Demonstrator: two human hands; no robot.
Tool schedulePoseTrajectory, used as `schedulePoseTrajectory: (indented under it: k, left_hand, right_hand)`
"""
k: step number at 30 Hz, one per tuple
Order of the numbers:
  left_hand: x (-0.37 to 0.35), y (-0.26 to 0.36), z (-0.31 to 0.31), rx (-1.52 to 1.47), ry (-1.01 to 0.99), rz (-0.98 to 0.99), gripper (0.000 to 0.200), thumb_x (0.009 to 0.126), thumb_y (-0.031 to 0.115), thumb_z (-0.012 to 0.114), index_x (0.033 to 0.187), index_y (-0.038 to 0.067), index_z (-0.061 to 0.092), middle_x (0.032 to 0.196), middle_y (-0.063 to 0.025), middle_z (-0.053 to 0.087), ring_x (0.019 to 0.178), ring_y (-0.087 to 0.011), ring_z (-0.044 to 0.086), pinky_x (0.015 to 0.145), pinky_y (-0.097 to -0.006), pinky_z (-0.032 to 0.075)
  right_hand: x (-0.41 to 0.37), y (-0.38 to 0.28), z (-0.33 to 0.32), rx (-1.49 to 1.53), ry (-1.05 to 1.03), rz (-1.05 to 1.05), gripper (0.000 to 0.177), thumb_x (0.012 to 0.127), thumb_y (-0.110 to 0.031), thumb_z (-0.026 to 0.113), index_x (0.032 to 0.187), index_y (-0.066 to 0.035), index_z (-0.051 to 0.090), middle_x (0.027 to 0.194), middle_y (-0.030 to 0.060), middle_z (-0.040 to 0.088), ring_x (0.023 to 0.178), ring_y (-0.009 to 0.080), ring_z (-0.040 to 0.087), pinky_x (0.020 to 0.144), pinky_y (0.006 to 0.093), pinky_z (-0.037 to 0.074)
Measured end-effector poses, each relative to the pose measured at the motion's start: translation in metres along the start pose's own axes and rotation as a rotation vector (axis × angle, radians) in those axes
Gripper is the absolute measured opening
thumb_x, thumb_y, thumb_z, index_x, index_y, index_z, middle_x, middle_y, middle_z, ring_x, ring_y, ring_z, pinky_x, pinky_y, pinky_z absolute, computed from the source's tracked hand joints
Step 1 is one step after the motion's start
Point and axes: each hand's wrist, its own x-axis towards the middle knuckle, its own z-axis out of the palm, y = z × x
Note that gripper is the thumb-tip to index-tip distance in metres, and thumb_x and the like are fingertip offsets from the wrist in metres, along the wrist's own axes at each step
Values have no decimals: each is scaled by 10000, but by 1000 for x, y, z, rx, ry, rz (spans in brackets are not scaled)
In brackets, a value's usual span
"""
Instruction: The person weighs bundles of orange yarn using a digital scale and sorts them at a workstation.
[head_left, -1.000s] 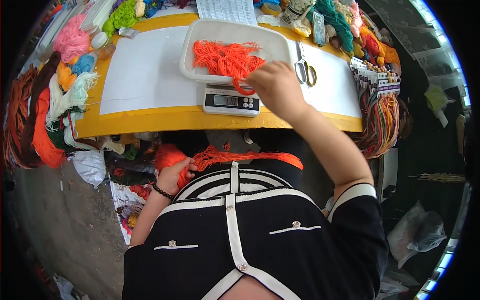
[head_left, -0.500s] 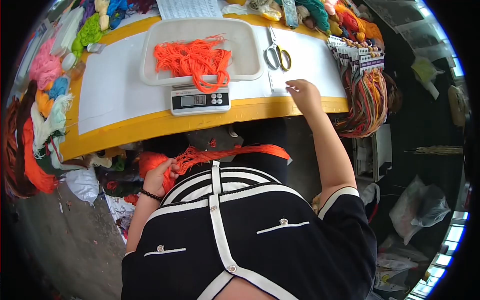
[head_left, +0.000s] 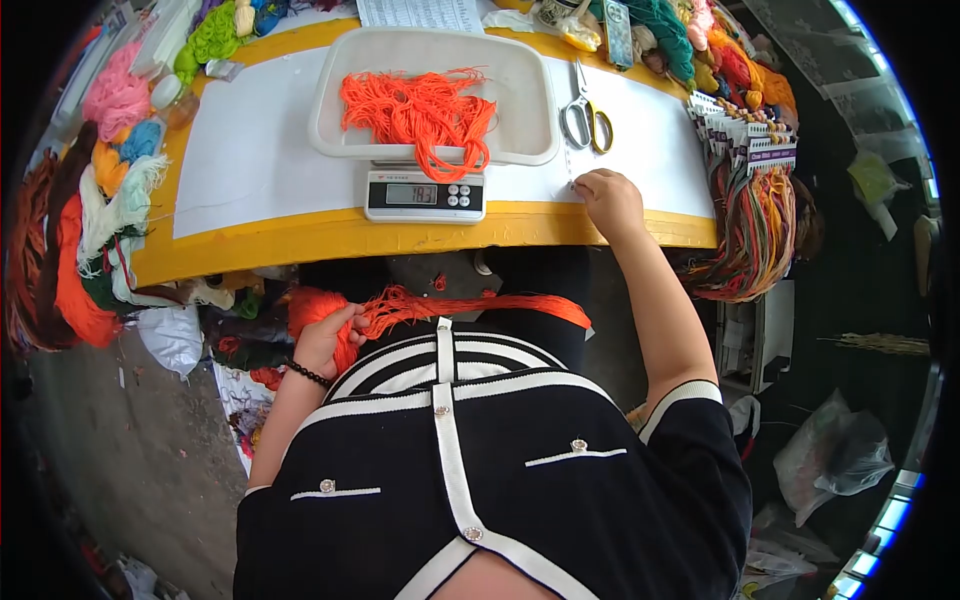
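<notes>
1. The scale stood near the front edge of the table, under the tub.
2. Yarn lay in the tub, partly hanging over its front rim.
3. The scissors lay just right of the tub.
4. A paper lay behind the tub.
5. Hanks hung at the table's left end, thread cards at its right.
6. A skein lay across the lap, before the table.

orange thread: partly behind left hand | printed sheet: top cut off | scale display: digits seem blurred
</notes>
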Motion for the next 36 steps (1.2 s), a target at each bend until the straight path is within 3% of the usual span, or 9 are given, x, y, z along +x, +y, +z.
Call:
schedulePoseTrajectory:
  k: [4, 10, 14, 20, 26, 29, 31, 34, 36]
  left_hand:
    - [1, -1, -2, -22, -16, -1, 195, 912, 183, 556, 989, 6, 579, 775, -61, 636, 589, -102, 558, 607, -257, 510]
    - [-1, -2, -1, -27, -12, 22, 199, 912, 185, 555, 986, 2, 579, 790, -68, 637, 593, -114, 561, 612, -262, 510]
    - [2, 0, 2, -22, -15, 22, 203, 913, 185, 554, 990, -1, 579, 791, -72, 635, 599, -117, 562, 625, -266, 511]
    - [-4, -3, -7, -79, -29, 75, 196, 910, 178, 557, 991, 1, 579, 793, -80, 635, 610, -128, 563, 651, -287, 512]
    - [-24, 14, -12, -129, 9, 157, 178, 895, 169, 579, 983, 15, 585, 794, -78, 635, 628, -133, 567, 671, -302, 511]
    - [-27, 24, -17, -143, 28, 229, 172, 893, 174, 586, 977, 23, 589, 797, -75, 635, 633, -132, 571, 673, -303, 513]
    - [-30, 30, -20, -170, 3, 299, 181, 897, 174, 589, 978, 12, 597, 839, -95, 634, 692, -153, 588, 677, -283, 507]
    - [-38, 40, -13, -156, 17, 387, 205, 919, 197, 560, 995, 9, 588, 897, -92, 634, 755, -160, 600, 732, -309, 512]
    - [-35, 43, -15, -114, 0, 420, 222, 926, 180, 540, 1031, -11, 580, 971, -114, 633, 846, -191, 609, 781, -321, 507]
  right_hand:
    - [-5, -8, -3, 47, 25, 79, 72, 773, -98, 610, 770, -73, 678, 833, 95, 650, 817, 294, 605, 721, 377, 482]
    - [-10, -85, -41, 244, 525, -141, 147, 689, -22, 741, 818, -60, 681, 876, 68, 624, 812, 250, 580, 721, 343, 471]
    - [-1, -148, -42, 243, 431, -291, 693, 670, -119, 778, 1289, -77, 470, 892, 47, 614, 847, 233, 569, 822, 366, 410]
    - [28, -169, -13, -11, 623, -653, 663, 699, -42, 722, 1305, -84, 458, 938, 61, 625, 867, 260, 584, 830, 379, 427]
    - [28, -174, -136, 1560, 56, 63, 462, 881, -126, 585, 1299, 5, 438, 867, 68, 602, 684, 106, 580, 633, 220, 481]
    - [3, -118, -255, 1893, 13, -269, 280, 926, -156, 438, 1124, 36, 488, 768, 43, 493, 632, 108, 460, 515, 259, 365]
    - [-29, -97, -316, 1675, 120, -441, 292, 938, -160, 405, 1125, 53, 478, 785, 64, 513, 667, 133, 486, 574, 284, 446]
    - [-82, -126, -359, 1166, 571, -529, 199, 878, -215, 546, 792, -73, 436, 600, -15, 382, 522, 90, 379, 486, 230, 353]
    - [-96, -135, -335, 1107, 639, -553, 164, 875, -184, 554, 898, -61, 447, 652, -5, 432, 539, 87, 412, 495, 229, 371]
